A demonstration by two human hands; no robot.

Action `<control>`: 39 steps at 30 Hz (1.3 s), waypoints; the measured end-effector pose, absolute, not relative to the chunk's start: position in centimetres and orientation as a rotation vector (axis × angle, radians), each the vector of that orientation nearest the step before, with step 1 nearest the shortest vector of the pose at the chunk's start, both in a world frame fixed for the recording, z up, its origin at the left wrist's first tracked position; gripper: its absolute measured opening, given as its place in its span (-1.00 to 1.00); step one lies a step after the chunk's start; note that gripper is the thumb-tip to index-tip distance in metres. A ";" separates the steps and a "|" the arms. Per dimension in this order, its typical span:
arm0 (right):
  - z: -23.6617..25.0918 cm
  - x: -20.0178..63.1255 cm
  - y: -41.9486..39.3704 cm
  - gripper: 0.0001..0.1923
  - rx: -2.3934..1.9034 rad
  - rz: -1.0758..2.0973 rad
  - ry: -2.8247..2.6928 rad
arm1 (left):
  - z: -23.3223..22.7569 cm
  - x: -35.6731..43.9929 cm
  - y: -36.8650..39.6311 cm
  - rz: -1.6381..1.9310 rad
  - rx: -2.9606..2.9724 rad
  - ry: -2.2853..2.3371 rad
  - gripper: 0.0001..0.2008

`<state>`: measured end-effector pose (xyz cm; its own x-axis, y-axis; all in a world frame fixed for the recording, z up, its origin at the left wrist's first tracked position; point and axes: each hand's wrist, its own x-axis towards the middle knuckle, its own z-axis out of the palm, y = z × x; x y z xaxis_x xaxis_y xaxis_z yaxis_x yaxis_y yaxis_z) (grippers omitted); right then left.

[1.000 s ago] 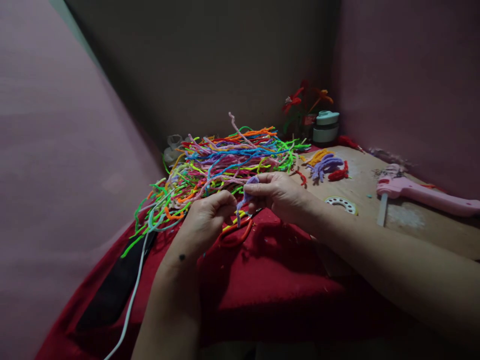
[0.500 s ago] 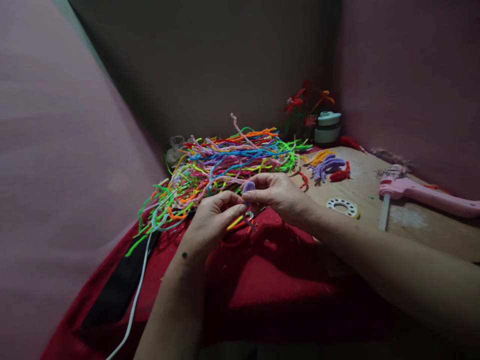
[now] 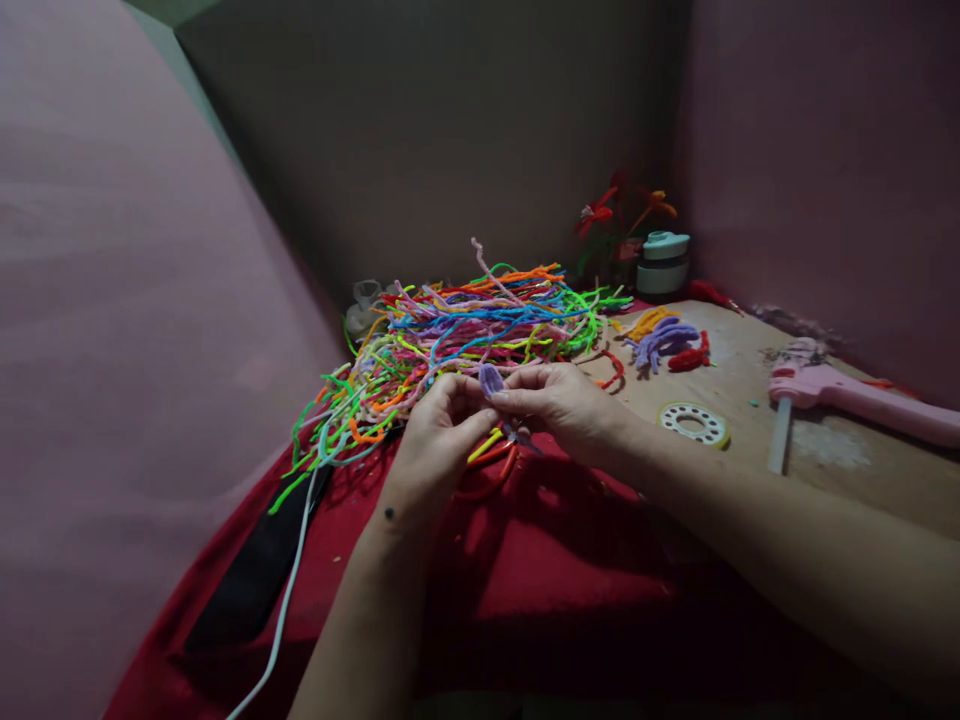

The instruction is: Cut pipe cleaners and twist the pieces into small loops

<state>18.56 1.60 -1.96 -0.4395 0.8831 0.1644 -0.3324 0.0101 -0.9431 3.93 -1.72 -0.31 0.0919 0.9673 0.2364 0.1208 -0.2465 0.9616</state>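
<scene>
Pinching the purple strip (image 3: 490,379), left hand (image 3: 441,432) and right hand (image 3: 561,405) sit closer together than a second ago.

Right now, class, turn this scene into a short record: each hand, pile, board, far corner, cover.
Left hand: close against the purple piece, grip partly hidden
Right hand: pinching the purple piece
Pile: fuzzy strands, many colours, beyond the hands
Board: orange bundle, purple bundle, red bundle, white holed disc, pink tool
Far corner: red flower, pale teal container
Cover: red cloth
</scene>
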 end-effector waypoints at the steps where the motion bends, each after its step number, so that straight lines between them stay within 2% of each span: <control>1: -1.8 18.6 1.5 -0.73 -0.648 1.589 -1.348 | -0.2 3.8 -1.8 1.267 1.510 1.077 -0.76; 4: -1.3 18.7 1.1 -0.69 -0.697 1.515 -1.446 | 0.0 3.5 -1.9 1.294 1.442 1.006 -0.70; 11: -0.3 19.1 0.4 -0.78 -0.773 1.451 -1.660 | 0.1 3.0 -1.9 1.286 1.350 1.008 -0.84; 20: -0.8 18.8 0.5 -0.73 -0.716 1.523 -1.660 | -0.2 4.3 -2.2 1.528 1.447 1.110 -0.90; 33: -0.9 19.3 0.8 -0.82 -0.774 1.586 -1.766 | 0.5 2.8 -1.9 1.306 1.515 1.207 -0.93; 39: -1.2 19.1 1.0 -0.84 -0.765 1.604 -1.713 | 0.6 3.0 -1.9 1.368 1.523 1.317 -0.92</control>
